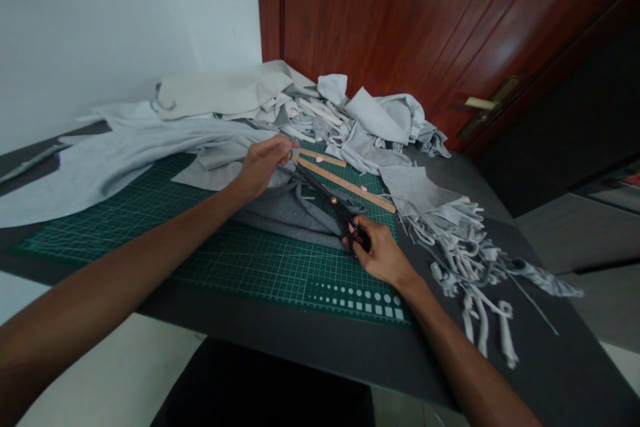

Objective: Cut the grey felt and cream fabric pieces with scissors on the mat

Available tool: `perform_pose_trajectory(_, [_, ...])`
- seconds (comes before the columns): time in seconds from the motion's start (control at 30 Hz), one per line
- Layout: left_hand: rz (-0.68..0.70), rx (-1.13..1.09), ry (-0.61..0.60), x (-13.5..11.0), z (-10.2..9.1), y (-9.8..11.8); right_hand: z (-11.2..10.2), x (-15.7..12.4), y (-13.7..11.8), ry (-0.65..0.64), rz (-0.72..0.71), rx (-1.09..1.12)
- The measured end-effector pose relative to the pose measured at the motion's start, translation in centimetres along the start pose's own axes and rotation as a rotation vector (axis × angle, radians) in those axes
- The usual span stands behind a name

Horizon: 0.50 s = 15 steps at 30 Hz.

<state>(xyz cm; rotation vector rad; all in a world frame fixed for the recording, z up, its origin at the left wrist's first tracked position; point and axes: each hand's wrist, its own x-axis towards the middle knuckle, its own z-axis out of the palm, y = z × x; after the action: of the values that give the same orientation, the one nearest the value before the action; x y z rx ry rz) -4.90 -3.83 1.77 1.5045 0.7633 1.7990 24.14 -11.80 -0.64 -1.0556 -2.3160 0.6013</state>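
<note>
My right hand point(381, 250) grips the handles of black scissors point(330, 200), whose blades point up and left along a piece of dark grey fabric point(290, 210) on a green cutting mat point(240, 260). My left hand point(263, 163) pinches the far edge of that grey fabric near the scissor tips, fingers closed on it. Just behind the scissors, a wooden ruler point(350, 185) lies on the mat.
Light grey fabric point(120, 160) spreads over the left of the dark table point(550, 360). A heap of cloth scraps point(360, 117) sits at the back, and cut grey strips point(465, 253) lie at the right. A brown wooden door point(425, 20) with a handle point(480, 104) stands behind.
</note>
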Motion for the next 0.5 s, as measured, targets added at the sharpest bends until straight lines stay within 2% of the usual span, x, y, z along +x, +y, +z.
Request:
perform_pose_trajectory(0.13, [-0.01,0.011,-0.063,-0.29,0.3,0.14,0.0,0.02,-0.04,0.0,-0.003,0.001])
perform_pose_trajectory(0.5, [0.015,-0.011,-0.133,-0.28,0.09,-0.26,-0.09,-0.06,-0.11,0.0,0.033,0.019])
